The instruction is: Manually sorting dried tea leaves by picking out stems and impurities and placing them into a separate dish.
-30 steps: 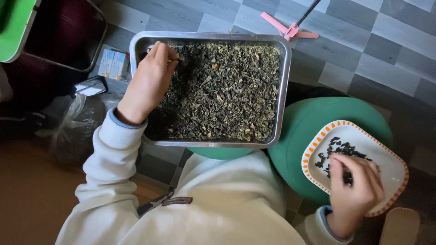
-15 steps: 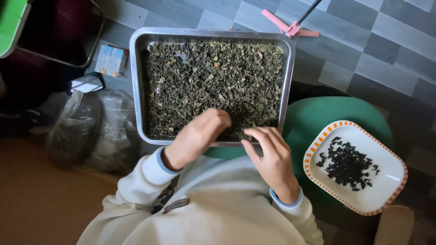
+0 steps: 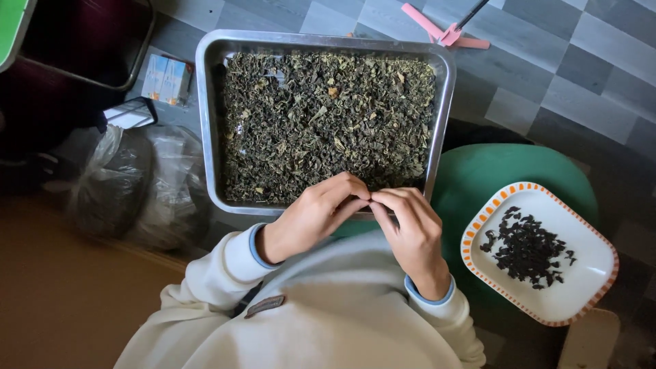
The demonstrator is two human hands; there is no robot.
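— Hands first: how many, and what are they doing?

— Two. Left hand (image 3: 314, 215) and right hand (image 3: 410, 229) meet fingertip to fingertip at the tray's (image 3: 205, 137) near rim, fingers curled and pinched together. Whatever sits between the tips is too small to make out.

— And the tray itself?

— One steel tray, rectangular, filled wall to wall with dried green leaves (image 3: 321, 123). Both hands sit right at its near edge, just overlapping the leaves.

— Anything else nearby?

— Right of the tray, one white plate (image 3: 588, 273) with an orange rim, holding a small heap of dark leaves (image 3: 526, 249). It rests on one green stool (image 3: 492, 171), whose seat reaches under the tray's right corner. Bare plate surrounds the heap.

— Left of the tray?

— One clear plastic bag (image 3: 130, 184), crumpled, close to the tray's left wall. Beyond it one small carton (image 3: 166, 76), near the far left corner.

— Farther out?

— One pink tool (image 3: 444, 31) on the grey tiled floor (image 3: 581, 68), past the tray's far right corner. Open tiles lie there.
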